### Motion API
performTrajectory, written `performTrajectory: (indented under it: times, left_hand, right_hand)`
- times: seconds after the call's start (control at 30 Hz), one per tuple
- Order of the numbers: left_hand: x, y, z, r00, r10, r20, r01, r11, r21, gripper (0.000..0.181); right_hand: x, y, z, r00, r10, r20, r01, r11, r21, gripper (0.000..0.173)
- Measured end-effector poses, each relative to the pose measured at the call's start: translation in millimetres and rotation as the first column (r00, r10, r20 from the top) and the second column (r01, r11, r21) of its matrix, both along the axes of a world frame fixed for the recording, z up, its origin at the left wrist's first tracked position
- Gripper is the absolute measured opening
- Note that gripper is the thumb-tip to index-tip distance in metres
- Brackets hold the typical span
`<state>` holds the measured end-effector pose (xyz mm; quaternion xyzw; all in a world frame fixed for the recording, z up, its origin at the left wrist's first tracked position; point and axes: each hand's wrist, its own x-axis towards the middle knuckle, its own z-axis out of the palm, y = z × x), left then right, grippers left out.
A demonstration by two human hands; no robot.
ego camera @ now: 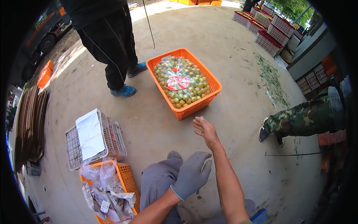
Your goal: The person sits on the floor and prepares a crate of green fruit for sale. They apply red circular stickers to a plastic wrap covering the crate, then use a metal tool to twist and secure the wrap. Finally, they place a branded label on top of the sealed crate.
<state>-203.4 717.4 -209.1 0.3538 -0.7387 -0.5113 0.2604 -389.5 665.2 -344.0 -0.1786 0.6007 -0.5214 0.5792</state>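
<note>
My left hand (193, 173), in a grey knit glove with a light blue cuff edge, is raised above my knee with thumb and fingers apart and nothing between them. Bare and empty, my right hand (206, 131) reaches forward with its fingers extended, just short of an orange plastic crate (193, 109). That crate stands on the concrete floor and holds a clear plastic bag of small round yellow-green fruit (186, 97). The bag is gathered on top and bears a red and white printed label (178, 83).
Left of me lie a white plastic crate (113, 137) topped by a paper sheet (90, 134), and an orange crate (128, 179) of newspaper and plastic. A person (112, 47) stands beyond; another's camouflage leg (304, 117) is at right. Crates (268, 42) stand stacked at back right.
</note>
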Motion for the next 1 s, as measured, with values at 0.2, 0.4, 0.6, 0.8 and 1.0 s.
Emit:
performTrajectory:
  times: [0.2,0.4,0.6,0.8,1.0]
  left_hand:
    - [-13.6,17.9,0.7,0.998,-0.043,-0.037,0.043,0.999,-0.006,0.024]
    - [-34.9,46.1,-15.3,0.989,-0.15,0.004,0.149,0.977,-0.15,0.021]
    - [-70.6,83.1,-26.0,0.954,-0.299,0.024,0.296,0.924,-0.24,0.018]
    - [-93.8,124.0,-37.1,0.9,-0.429,0.078,0.431,0.849,-0.305,0.016]
    - [-109.6,151.3,-43.7,0.861,-0.504,0.065,0.491,0.792,-0.364,0.016]
  right_hand:
    - [38.0,127.7,-41.9,0.98,-0.052,0.19,0.052,0.999,0.005,0.06]
    - [49.4,284.8,5.0,0.962,-0.257,-0.093,0.274,0.903,0.33,0.04]
    - [28.3,424.5,53.5,0.83,-0.474,-0.293,0.552,0.772,0.314,0.041]
    - [34.7,520.3,91.2,0.676,-0.617,-0.403,0.726,0.651,0.221,0.038]
    - [47.8,594.8,117.6,0.59,-0.631,-0.503,0.781,0.604,0.158,0.031]
